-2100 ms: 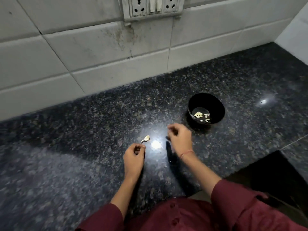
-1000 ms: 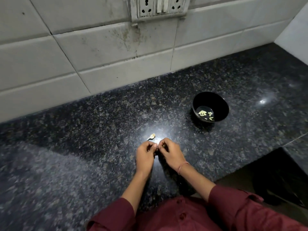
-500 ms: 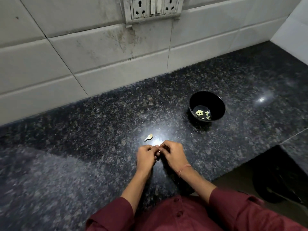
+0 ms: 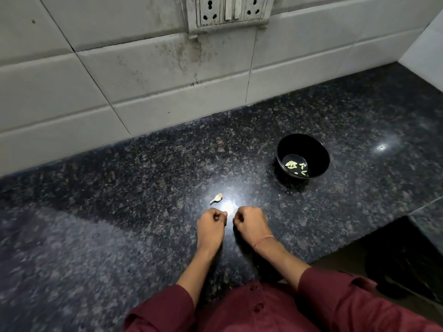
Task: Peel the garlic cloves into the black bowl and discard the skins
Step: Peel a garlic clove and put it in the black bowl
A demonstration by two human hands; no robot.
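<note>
We're looking down on a broad, dark speckled granite countertop (image 4: pixel 119 224) that runs back to a wall of pale, stained rectangular tiles (image 4: pixel 119 80). At the bottom edge there's the person's maroon buttoned shirt (image 4: pixel 263 312), sleeves pushed up, and both bare forearms reach forward over the stone, angling in towards each other. High on the wall we have a grubby white socket-and-switch panel (image 4: pixel 231 10).

Off to the right, well apart from the hands, the round black bowl (image 4: pixel 316 149) stands upright on the counter, with a few pale peeled garlic cloves (image 4: pixel 291 164) lying in its bottom.

Now the hands, side by side at the centre, knuckles up, just over a bright glare on the granite. The left hand (image 4: pixel 211 227) is balled, fingers folded under and the thumb tip poking towards the right. The right hand (image 4: pixel 250 224) mirrors it, fingers tucked in, with a narrow gap between the two fists. Whether either one has a clove or a skin pinched inside, we can't tell; the curled fingers hide it.

Just beyond the left hand, one small pale garlic clove with a thin tail (image 4: pixel 217 198) lies on the stone, touching neither hand. A thin reddish thread (image 4: pixel 263 240) circles the right wrist.
</note>
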